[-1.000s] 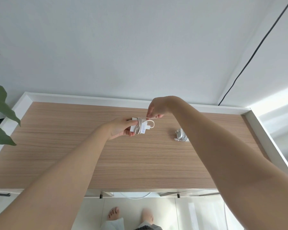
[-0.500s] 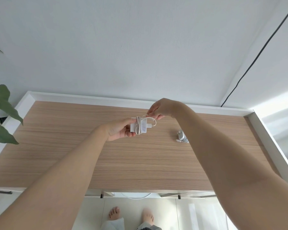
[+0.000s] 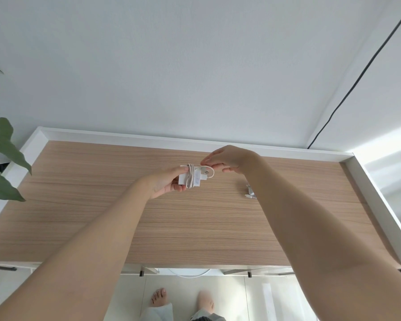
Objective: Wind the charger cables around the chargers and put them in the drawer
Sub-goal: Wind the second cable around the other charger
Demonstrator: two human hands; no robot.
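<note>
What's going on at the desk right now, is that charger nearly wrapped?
A person stands at a wooden desk. The left hand holds a white charger with its cable looped several times around the middle. The right hand pinches the last free loop near the plug end. A second charger, partly hidden behind the right arm, lies on the desk.

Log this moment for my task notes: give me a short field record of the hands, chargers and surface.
left hand: holds the white charger above the desk
cable: several turns around the charger, last loop still loose
right hand: pinches the cable's free end beside the charger
second charger: lies on the desk, partly hidden by the right arm
desk: wood top, white rim
drawer: cannot tell its state from this view
plant: at left edge
</note>
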